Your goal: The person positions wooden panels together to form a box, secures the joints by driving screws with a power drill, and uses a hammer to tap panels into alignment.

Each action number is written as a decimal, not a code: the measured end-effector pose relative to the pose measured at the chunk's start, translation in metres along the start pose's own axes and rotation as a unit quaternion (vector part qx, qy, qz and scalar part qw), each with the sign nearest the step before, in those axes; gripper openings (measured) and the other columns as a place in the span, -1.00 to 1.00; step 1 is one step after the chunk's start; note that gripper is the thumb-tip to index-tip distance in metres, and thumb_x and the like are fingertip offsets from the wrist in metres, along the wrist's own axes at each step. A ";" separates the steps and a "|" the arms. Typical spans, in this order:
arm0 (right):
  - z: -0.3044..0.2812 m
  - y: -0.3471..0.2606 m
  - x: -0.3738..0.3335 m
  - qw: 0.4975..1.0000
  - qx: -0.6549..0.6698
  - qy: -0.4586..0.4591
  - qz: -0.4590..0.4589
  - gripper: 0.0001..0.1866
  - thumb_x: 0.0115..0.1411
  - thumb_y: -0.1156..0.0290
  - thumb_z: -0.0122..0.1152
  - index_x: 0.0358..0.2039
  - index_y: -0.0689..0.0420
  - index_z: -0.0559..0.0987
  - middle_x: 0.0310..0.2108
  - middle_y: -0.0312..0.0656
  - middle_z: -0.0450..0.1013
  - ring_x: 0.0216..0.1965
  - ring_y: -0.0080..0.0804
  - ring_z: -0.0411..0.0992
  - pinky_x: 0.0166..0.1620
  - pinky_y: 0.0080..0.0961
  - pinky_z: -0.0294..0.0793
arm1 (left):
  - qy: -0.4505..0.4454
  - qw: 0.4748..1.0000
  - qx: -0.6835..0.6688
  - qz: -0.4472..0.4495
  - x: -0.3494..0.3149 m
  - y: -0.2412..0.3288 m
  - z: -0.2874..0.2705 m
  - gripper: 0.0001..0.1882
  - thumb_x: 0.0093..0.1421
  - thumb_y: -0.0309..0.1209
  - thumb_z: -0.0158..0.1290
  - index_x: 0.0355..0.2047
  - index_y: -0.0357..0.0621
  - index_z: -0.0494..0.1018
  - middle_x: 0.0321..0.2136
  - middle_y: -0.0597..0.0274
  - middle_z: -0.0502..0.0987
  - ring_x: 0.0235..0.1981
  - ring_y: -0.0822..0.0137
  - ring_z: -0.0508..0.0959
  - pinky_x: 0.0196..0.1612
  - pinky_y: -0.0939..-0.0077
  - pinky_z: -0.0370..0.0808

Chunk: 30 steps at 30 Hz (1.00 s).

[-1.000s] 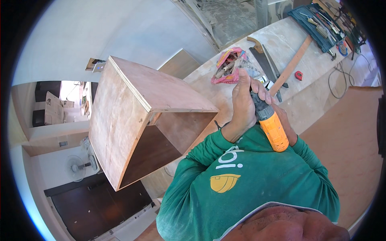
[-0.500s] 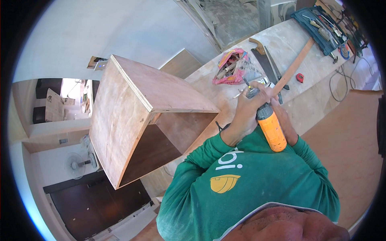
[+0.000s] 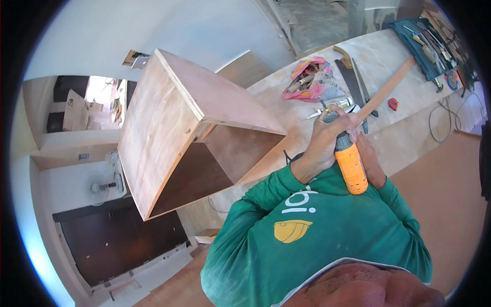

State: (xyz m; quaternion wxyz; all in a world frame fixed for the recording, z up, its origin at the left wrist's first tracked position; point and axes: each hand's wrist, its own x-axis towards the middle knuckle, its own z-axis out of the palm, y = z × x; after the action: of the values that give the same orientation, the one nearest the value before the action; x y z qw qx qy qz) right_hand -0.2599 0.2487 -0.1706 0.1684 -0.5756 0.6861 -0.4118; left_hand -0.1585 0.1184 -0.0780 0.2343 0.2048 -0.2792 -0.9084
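An orange power tool point(image 3: 351, 168) with a grey front end is held upright in front of my green-shirted chest. My left hand point(image 3: 327, 139) wraps around the tool's grey front end, fingers closed over it. Behind the tool, my right hand point(image 3: 371, 162) holds its orange body and is partly hidden by it. An open plywood box point(image 3: 189, 128) stands tilted on the plywood workbench point(image 3: 394, 56) just left of my hands, its dark inside facing me.
On the bench lie a pink bag of small tools point(image 3: 309, 81), a handsaw point(image 3: 352, 77), a long wood strip point(image 3: 384, 92), a small red object point(image 3: 393, 104) and a blue tool tray point(image 3: 428, 43). Cables point(image 3: 444, 123) trail at the right. A fan point(image 3: 99, 187) stands far left.
Both hands and the orange tool have drifted slightly to the right and toward my chest. My left hand's fingers have shifted on the tool's front end. The box has not moved.
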 end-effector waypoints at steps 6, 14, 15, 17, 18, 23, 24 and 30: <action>-0.007 -0.009 0.004 1.000 0.006 -0.021 -0.002 -0.53 0.17 0.37 0.17 0.10 0.16 0.42 -0.05 0.05 0.46 -0.08 0.10 0.41 -0.06 -0.12 0.46 | 0.040 0.999 -0.021 0.000 0.001 -0.004 -0.004 -0.74 0.19 -0.46 0.23 -0.28 -0.06 0.31 -0.59 0.21 0.49 -0.60 0.36 0.53 -0.35 0.36 0.54; -0.016 -0.022 0.018 0.997 -0.009 0.013 -0.077 -0.62 0.18 0.38 0.17 0.00 0.21 0.44 -0.15 0.05 0.46 -0.13 0.11 0.41 -0.07 -0.10 0.43 | 0.047 0.999 0.016 0.004 -0.003 0.005 -0.004 -0.77 0.17 -0.49 0.23 -0.33 -0.04 0.35 -0.58 0.28 0.46 -0.60 0.37 0.51 -0.28 0.33 0.53; -0.017 -0.022 0.020 0.997 -0.004 0.003 -0.078 -0.61 0.17 0.38 0.18 0.01 0.22 0.44 -0.15 0.05 0.46 -0.12 0.11 0.41 -0.06 -0.10 0.42 | 0.044 0.999 0.015 0.007 -0.002 0.006 -0.005 -0.78 0.17 -0.50 0.23 -0.33 -0.04 0.36 -0.59 0.28 0.46 -0.61 0.37 0.51 -0.28 0.33 0.54; -0.020 -0.021 0.023 0.997 0.004 -0.017 -0.081 -0.59 0.17 0.39 0.19 0.03 0.23 0.44 -0.16 0.05 0.47 -0.12 0.11 0.42 -0.05 -0.10 0.42 | 0.053 0.998 0.014 0.008 -0.002 0.008 -0.003 -0.79 0.18 -0.50 0.22 -0.34 -0.04 0.36 -0.59 0.28 0.46 -0.61 0.37 0.51 -0.27 0.32 0.54; -0.018 -0.017 0.023 0.997 0.004 -0.019 -0.079 -0.58 0.16 0.39 0.20 0.03 0.24 0.45 -0.15 0.05 0.47 -0.12 0.11 0.42 -0.05 -0.11 0.42 | 0.060 0.998 0.015 0.010 -0.002 0.009 -0.003 -0.79 0.18 -0.50 0.22 -0.35 -0.03 0.36 -0.59 0.28 0.46 -0.61 0.37 0.51 -0.27 0.32 0.54; -0.012 -0.011 0.025 0.996 0.007 0.006 -0.093 -0.57 0.14 0.37 0.23 0.00 0.26 0.45 -0.16 0.06 0.47 -0.12 0.10 0.43 -0.05 -0.11 0.41 | 0.053 0.998 0.016 0.023 0.001 0.008 -0.005 -0.80 0.18 -0.50 0.21 -0.35 -0.04 0.37 -0.59 0.27 0.46 -0.63 0.37 0.51 -0.27 0.31 0.55; -0.012 -0.010 0.026 0.995 0.005 0.006 -0.095 -0.58 0.13 0.37 0.23 -0.01 0.26 0.45 -0.17 0.05 0.47 -0.12 0.10 0.43 -0.06 -0.11 0.41 | 0.054 0.998 0.018 0.024 0.001 0.008 -0.005 -0.80 0.19 -0.50 0.21 -0.35 -0.04 0.37 -0.59 0.27 0.46 -0.63 0.37 0.50 -0.28 0.31 0.55; -0.013 -0.009 0.028 0.996 -0.018 -0.014 -0.088 -0.60 0.15 0.38 0.22 -0.02 0.25 0.45 -0.19 0.04 0.48 -0.12 0.09 0.44 -0.06 -0.11 0.41 | 0.064 0.997 0.032 0.026 0.001 0.012 -0.004 -0.78 0.18 -0.49 0.22 -0.36 -0.05 0.34 -0.59 0.26 0.44 -0.62 0.36 0.52 -0.36 0.32 0.56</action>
State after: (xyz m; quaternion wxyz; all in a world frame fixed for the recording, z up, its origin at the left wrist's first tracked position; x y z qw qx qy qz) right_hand -0.2703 0.2277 -0.1491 0.1302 -0.6422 0.6380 -0.4045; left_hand -0.1536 0.1073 -0.0746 0.2680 0.2626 -0.2981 -0.8777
